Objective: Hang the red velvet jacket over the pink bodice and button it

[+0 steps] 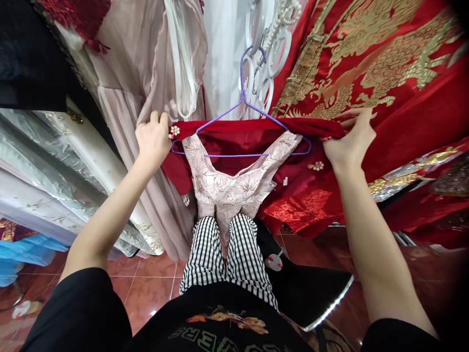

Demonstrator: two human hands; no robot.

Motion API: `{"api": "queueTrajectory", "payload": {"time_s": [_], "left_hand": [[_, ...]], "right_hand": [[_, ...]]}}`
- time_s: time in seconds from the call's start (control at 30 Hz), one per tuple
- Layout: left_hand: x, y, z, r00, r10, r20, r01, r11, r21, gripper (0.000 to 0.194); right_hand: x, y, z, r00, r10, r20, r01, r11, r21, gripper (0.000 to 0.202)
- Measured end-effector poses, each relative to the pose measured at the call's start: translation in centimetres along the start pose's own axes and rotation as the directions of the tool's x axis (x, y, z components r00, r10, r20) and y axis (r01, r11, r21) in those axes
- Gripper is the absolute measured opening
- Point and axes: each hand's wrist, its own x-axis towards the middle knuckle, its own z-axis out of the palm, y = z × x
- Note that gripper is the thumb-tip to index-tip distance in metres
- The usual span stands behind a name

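Dark red cloth (234, 126) stretches sideways between my hands, behind a purple hanger (242, 98). My left hand (154, 138) grips its left end beside a flower-shaped ornament (175, 131). At the right end, my right hand (351, 139) pinches the same cloth between thumb and fingers. A pale pink floral dress (234, 188) hangs by its straps from the hanger, its lower part between my knees. Neither hand touches the hanger.
Pale pink gowns (124, 107) and white gowns hang at the left. Red garments with gold embroidery (381, 54) hang at the right. White ring-shaped hangers (280, 51) are behind the purple one. Below are red floor tiles (154, 286) and a black lit-edged item (308, 293).
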Motion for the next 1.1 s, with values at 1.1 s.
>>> {"api": "queueTrajectory", "payload": {"time_s": [1.1], "left_hand": [[-0.4,2.8,-1.6,0.985,0.068,0.156,-0.023,0.961,-0.276,0.025]], "right_hand": [[-0.9,-5.5,-4.0,0.936,0.0,0.352,-0.073,0.978,0.194,0.041]]}}
